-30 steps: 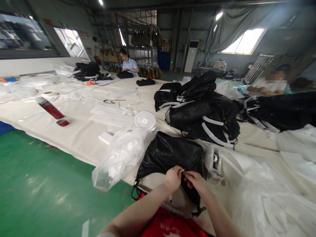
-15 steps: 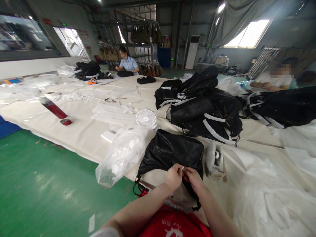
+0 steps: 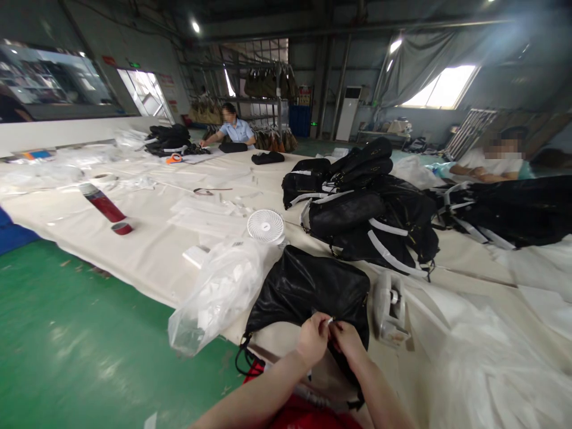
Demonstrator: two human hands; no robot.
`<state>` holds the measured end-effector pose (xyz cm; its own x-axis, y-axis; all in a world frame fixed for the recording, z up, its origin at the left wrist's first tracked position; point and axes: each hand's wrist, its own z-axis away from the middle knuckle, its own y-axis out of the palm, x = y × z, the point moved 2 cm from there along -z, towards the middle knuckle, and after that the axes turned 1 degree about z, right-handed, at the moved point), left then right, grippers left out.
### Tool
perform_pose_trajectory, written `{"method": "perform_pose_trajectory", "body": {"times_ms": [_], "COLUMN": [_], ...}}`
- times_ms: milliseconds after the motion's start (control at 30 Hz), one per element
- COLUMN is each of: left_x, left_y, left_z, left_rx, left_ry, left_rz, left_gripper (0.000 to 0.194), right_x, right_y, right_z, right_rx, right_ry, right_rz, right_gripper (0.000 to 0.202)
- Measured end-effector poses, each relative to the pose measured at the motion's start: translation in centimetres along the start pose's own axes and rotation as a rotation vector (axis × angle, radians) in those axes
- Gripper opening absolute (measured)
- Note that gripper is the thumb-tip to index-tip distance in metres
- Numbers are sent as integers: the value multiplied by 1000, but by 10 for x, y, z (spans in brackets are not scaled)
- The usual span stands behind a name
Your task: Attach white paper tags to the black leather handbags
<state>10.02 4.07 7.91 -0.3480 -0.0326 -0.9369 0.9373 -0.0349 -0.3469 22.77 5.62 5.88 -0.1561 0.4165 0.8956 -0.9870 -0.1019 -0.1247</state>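
Observation:
A black leather-look bag (image 3: 308, 286) lies at the table's near edge, its strap hanging toward me. My left hand (image 3: 313, 339) is closed over the near side of the bag, pinching a small white piece (image 3: 330, 321) between thumb and finger. Close against it, my right hand (image 3: 346, 341) is also closed, its fingertips at the same spot on the bag's edge. What the right fingers grip is too small to make out. To the right of the bag stands a tape dispenser (image 3: 389, 313); a clear plastic bag (image 3: 223, 292) with white scraps lies to the left.
Behind the bag are a white fan (image 3: 266, 226) and a pile of black bags (image 3: 370, 208). A red bottle (image 3: 102, 202) lies on the left of the pale table (image 3: 147, 262). Plastic wrapping (image 3: 491, 357) covers the right side. Two people (image 3: 235, 131) sit across the table.
The view has tilted up slightly, so everything sits lower in the picture. Both hands stay together at the same place on the bag. The far person in blue has stretched an arm sideways.

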Motion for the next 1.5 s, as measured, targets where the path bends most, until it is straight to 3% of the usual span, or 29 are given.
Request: {"method": "perform_pose_trajectory", "body": {"times_ms": [100, 300, 467, 667, 733, 900, 1100, 1300, 1500], "left_x": [5, 4, 7, 3, -4, -21, -25, -24, -25], "left_y": [2, 4, 7, 0, -6, -16, -15, -15, -14], "left_z": [-2, 1, 3, -1, -1, -4, -7, -7, -1], "left_rx": [-14, -30, -50, 36, 42, -93, -110, -105, -121], "left_ry": [2, 22, -29, -176, -150, -39, -14, 10, 193], "left_rz": [11, 76, 193, 235, 165, -130, -106, -123, -342], "left_gripper": [24, 21, 30, 15, 15, 15, 15, 17, 23], "right_x": [1, 2, 7, 3, 0, -5, -5, 0, 4], "right_y": [-3, 0, 5, 5, 5, 3, 0, 2, 5], "right_z": [9, 17, 17, 18, 17, 15, 16, 20, 21], "right_rx": [8, 29, 88, 80, 50, 49, 103, 66, 44], "right_ry": [-24, 31, 35, 3, -17, -26, -25, -25, -29], "right_rz": [-72, -482, -519, -492, -465, -434, -415, -404, -382], "right_gripper": [29, 26, 25, 26, 26, 28, 31, 31, 32]}}
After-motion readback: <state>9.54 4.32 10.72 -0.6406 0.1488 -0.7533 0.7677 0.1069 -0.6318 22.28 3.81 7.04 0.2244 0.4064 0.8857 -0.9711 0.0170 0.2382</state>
